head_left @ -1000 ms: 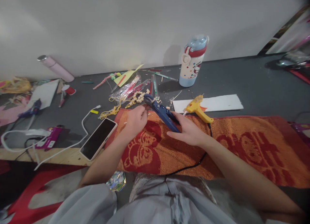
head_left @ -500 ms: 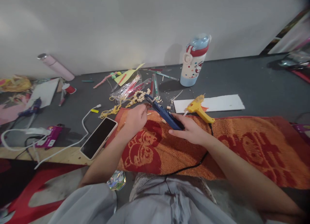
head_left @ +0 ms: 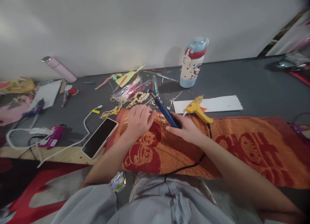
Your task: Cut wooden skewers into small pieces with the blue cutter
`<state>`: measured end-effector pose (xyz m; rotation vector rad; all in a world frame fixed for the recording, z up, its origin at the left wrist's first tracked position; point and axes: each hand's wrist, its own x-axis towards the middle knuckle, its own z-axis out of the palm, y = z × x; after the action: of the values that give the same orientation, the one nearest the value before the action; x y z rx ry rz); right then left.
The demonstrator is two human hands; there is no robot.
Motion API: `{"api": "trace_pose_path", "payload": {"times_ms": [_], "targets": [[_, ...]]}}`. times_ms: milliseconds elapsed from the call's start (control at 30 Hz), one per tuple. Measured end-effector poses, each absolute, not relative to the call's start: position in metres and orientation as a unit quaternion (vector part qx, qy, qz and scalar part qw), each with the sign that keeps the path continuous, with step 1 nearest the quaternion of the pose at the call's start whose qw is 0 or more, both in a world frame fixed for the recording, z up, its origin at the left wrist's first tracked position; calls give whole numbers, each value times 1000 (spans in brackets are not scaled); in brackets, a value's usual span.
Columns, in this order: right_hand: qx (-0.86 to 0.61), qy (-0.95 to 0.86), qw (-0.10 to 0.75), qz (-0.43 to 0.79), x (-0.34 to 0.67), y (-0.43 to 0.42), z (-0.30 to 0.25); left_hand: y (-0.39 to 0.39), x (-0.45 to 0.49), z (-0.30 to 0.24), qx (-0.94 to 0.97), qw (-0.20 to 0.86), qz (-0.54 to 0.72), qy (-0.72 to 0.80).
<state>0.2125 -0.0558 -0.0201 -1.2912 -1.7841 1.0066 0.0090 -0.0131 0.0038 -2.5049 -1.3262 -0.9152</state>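
My left hand (head_left: 140, 120) hovers over the towel's left part with fingers curled in. Whatever it pinches, if anything, is hidden behind the fingers. A thin wooden stick (head_left: 152, 99) shows just beyond it, crossing near the tool's tip. My right hand (head_left: 185, 128) is wrapped round the rear of a long dark blue tool (head_left: 166, 114) that looks like a utility knife. The tool points away and to the left. Small pale wooden pieces (head_left: 163, 121) lie beneath it on the orange towel (head_left: 184, 156).
A yellow glue gun (head_left: 197, 107) rests on a white board (head_left: 221, 103). Behind stands a bottle (head_left: 193, 64). Wooden bits on yellow cord (head_left: 138, 99) and plastic packets (head_left: 126, 91) lie ahead. To the left are a phone (head_left: 99, 138), a white cable (head_left: 84, 127) and a purple power strip (head_left: 54, 136).
My left hand has turned, its back and knuckles now showing more, and drawn slightly away from the tool's tip. A thin stick now shows at the tip. My right hand keeps its grip.
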Motion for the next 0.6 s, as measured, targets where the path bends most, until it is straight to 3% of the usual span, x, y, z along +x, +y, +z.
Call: {"api": "trace_pose_path", "payload": {"times_ms": [133, 233, 300, 400, 600], "targets": [[-464, -687, 390, 401, 208, -57, -22, -26, 26, -2, -802, -197, -277, -492], [-457, -692, 394, 397, 204, -60, -25, -27, 40, -11, -729, -426, -344, -411], [-454, -697, 395, 392, 202, -61, -27, -27, 46, -15, -667, -525, -373, -375], [-447, -703, 396, 388, 201, -62, -29, -28, 50, -16, -610, -576, -391, -378], [-455, -710, 395, 365, 202, -61, -33, -31, 48, -16, -607, -568, -396, -390]]}}
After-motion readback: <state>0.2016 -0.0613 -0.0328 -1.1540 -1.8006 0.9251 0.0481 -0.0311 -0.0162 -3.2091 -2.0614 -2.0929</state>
